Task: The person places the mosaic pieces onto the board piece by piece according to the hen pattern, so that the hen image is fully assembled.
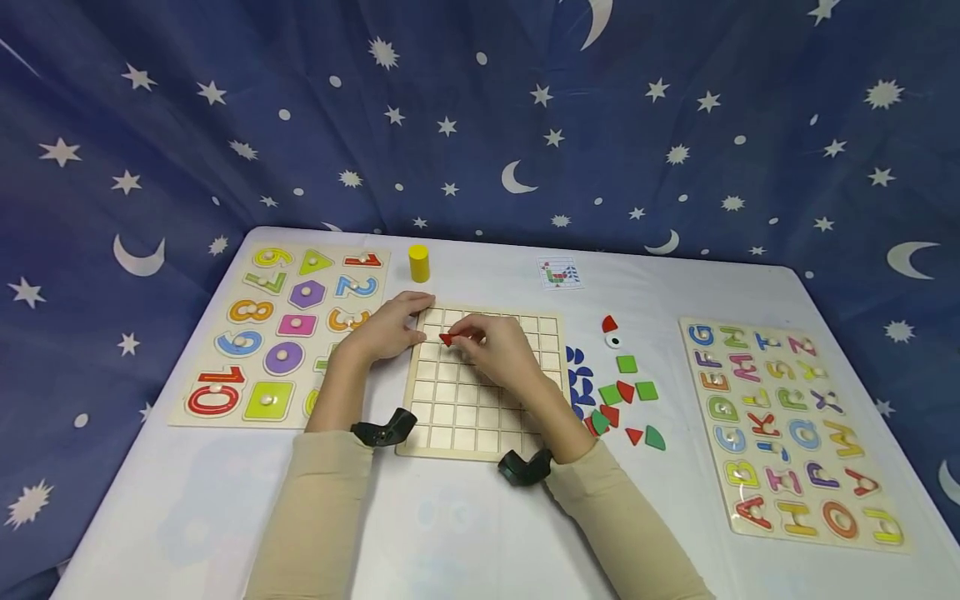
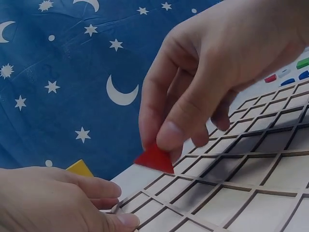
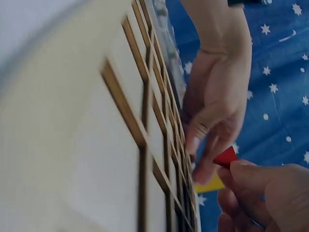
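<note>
Where the pinched thumb and forefinger of the person's right hand (image 1: 498, 350) meet, a small red triangular piece (image 1: 446, 339) is held just above the upper left part of a pale wooden square board with a raised grid (image 1: 460, 417); from where I stand, the triangle is clear of the grid. The left hand (image 1: 386, 327) rests at the far left corner of this board, its fingers nearly straight and its thumb at the edge; how firmly they press, I cannot tell.

Just beyond the left fingertips stands an upright yellow cylinder (image 1: 419, 263). To the left of those fingers lies a wooden board of coloured numbers and shapes (image 1: 180, 408), partly covered by the left forearm. Beyond the right fingers, and to their right, lies a small white card with a coloured printed figure (image 1: 559, 272).

Farther right of the same fingers are scattered loose pieces: curved blue pieces (image 1: 581, 372) beside the grid, green squares (image 1: 647, 391), a white disc with a black dot (image 1: 614, 340) and a red wedge with a curved edge (image 1: 609, 324). Farthest right from the fingers lies a wooden board of coloured letters (image 1: 817, 537).
</note>
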A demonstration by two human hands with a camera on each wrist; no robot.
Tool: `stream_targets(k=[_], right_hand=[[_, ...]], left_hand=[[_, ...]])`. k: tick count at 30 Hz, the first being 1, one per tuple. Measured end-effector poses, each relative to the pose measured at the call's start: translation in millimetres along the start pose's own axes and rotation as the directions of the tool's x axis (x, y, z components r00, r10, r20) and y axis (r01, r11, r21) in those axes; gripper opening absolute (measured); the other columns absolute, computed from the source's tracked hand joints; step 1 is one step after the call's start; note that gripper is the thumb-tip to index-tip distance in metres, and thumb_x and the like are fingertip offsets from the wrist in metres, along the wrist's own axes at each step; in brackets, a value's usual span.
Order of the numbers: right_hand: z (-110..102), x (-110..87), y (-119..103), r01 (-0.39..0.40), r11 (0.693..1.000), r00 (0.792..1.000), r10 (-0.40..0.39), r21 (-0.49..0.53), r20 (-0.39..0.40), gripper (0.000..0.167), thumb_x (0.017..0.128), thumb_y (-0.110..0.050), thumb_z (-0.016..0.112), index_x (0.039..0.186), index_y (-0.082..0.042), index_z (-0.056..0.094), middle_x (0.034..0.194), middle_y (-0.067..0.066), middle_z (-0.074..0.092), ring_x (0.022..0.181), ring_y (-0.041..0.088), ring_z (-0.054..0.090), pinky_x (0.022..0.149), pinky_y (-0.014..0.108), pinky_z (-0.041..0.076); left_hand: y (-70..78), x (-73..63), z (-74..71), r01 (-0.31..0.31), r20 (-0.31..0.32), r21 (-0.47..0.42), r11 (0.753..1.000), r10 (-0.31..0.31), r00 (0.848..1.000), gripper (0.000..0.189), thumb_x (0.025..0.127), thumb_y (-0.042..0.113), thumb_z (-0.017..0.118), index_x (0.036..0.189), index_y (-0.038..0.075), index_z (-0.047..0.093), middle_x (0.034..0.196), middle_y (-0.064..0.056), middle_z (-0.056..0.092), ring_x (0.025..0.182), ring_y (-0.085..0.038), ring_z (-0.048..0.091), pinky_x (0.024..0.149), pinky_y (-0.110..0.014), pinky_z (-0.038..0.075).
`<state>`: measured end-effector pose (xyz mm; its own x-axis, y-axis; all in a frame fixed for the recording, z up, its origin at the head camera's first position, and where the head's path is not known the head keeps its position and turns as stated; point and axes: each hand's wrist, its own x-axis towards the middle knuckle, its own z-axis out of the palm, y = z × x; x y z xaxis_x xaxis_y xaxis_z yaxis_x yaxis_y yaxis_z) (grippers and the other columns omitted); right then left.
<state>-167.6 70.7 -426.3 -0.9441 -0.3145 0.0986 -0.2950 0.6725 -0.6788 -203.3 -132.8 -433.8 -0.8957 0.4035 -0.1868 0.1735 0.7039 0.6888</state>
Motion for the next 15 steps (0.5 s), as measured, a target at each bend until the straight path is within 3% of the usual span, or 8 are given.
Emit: stream_targets(k=[7,15], right_hand=[[20.3,0.6,2.8,-0.006,0.999,1.0,0.005,0.039,0.03,0.012,0.087,-0.023,0.069,0.098,-0.018,0.073,0.09,-0.006,0.072,0.079,0.005,0.063,0.075,0.024,0.05],[29.3,0.6,7.9,0.017,0.997,1.0,-0.018,0.081,0.009,0.013,0.088,-0.02,0.069,0.099,-0.015,0.074,0.09,-0.003,0.073,0.077,0.004,0.063,0.071,0.022,0.05]], left_hand=[[-6.0,0.2,-1.9,0.032,-0.026,-0.038,0.999,-0.033,0.999,0.06,0.089,0.007,0.062,0.145,0.011,0.04,0.149,-0.006,0.036,0.136,-0.024,0.037,0.114,-0.043,0.029],[-8.3,1.9,-0.3,0.018,-0.037,-0.054,0.998,-0.02,0.999,0.061,0.088,0.006,0.065,0.144,0.011,0.042,0.147,-0.006,0.038,0.128,-0.023,0.043,0.111,-0.043,0.033]])
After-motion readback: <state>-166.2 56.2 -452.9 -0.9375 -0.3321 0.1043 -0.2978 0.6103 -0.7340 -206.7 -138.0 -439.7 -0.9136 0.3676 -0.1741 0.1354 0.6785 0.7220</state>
